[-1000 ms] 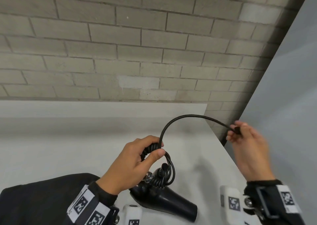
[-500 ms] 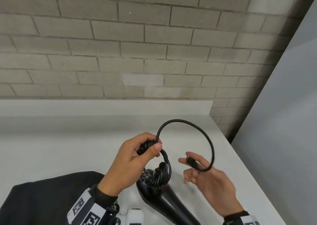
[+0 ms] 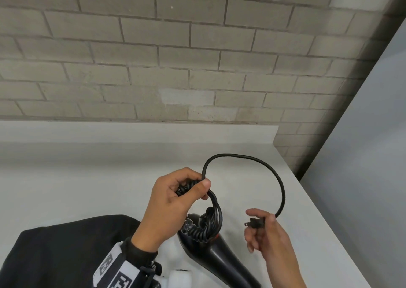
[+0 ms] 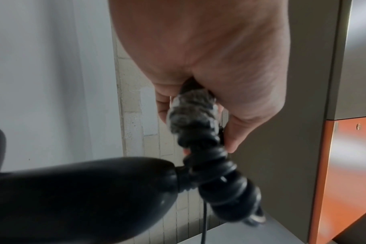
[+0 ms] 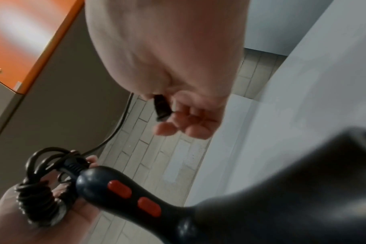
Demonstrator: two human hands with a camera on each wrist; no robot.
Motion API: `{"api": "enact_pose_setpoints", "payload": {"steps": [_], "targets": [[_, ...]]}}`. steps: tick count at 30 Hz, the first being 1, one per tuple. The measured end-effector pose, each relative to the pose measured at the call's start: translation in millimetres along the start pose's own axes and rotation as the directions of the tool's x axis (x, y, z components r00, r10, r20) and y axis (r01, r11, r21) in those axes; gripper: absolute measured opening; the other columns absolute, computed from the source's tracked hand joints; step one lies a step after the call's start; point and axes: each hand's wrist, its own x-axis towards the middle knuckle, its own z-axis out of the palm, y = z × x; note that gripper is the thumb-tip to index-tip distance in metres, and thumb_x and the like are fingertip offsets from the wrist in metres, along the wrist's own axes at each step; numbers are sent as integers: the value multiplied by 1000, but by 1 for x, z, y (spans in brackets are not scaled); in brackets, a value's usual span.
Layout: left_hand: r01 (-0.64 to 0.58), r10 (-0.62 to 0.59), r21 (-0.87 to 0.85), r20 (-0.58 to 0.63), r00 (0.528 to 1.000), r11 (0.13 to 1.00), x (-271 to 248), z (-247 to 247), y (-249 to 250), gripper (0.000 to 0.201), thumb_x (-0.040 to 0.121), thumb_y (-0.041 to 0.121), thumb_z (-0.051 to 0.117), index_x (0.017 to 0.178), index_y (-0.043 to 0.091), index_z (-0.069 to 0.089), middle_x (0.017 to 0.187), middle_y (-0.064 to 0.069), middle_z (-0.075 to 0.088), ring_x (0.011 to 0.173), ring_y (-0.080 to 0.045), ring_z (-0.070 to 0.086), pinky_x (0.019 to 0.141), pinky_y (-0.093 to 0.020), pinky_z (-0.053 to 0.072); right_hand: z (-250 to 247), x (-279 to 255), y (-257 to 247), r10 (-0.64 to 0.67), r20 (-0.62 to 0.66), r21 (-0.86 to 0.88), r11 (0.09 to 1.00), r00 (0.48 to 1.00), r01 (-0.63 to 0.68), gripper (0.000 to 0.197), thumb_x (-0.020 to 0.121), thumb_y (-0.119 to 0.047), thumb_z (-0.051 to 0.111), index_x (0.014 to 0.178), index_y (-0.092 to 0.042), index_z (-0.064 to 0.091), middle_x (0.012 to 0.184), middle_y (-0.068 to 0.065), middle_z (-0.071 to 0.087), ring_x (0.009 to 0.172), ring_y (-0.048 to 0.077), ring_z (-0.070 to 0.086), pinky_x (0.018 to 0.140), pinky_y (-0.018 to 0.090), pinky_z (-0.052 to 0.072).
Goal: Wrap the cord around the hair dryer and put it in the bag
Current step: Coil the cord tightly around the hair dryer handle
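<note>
A black hair dryer (image 3: 217,259) hangs low over the white counter; its handle with two red buttons (image 5: 119,188) shows in the right wrist view. My left hand (image 3: 175,199) grips the coiled bundle of black cord (image 3: 189,186) above the handle's end (image 4: 201,148). From that grip a loose loop of cord (image 3: 259,162) arcs up and right, then down to the plug (image 3: 253,223). My right hand (image 3: 268,237) pinches the plug (image 5: 160,107), prongs pointing left. A black bag (image 3: 66,248) lies at lower left, partly behind my left arm.
The white counter (image 3: 87,189) runs back to a grey brick wall (image 3: 175,57). Its right edge (image 3: 325,219) falls away diagonally beside a pale grey panel. An orange cabinet front (image 4: 345,165) shows in the wrist views.
My right hand swung the plug from high on the right down and toward the dryer, curling the free cord into a round loop. The left hand kept its grip on the coil.
</note>
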Motion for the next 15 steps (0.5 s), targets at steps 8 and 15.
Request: {"api": "enact_pose_setpoints", "payload": {"steps": [8, 15], "targets": [[-21, 19, -59, -28, 999, 998, -6, 3, 3, 20, 75, 38, 74, 81, 20, 77, 77, -8, 74, 76, -26, 70, 75, -34, 58, 22, 1, -27, -95, -82, -215, 974, 992, 75, 31, 91, -40, 47, 108, -30, 71, 87, 2, 71, 77, 14, 69, 74, 18, 54], [-12, 10, -71, -27, 1000, 997, -9, 5, 2, 21, 71, 36, 79, 84, 19, 77, 83, -8, 76, 80, -26, 73, 79, -39, 58, 59, -2, -50, -13, 12, 51, 999, 1000, 12, 25, 83, -11, 66, 108, -6, 65, 91, 17, 76, 88, 29, 74, 72, 24, 59]]}}
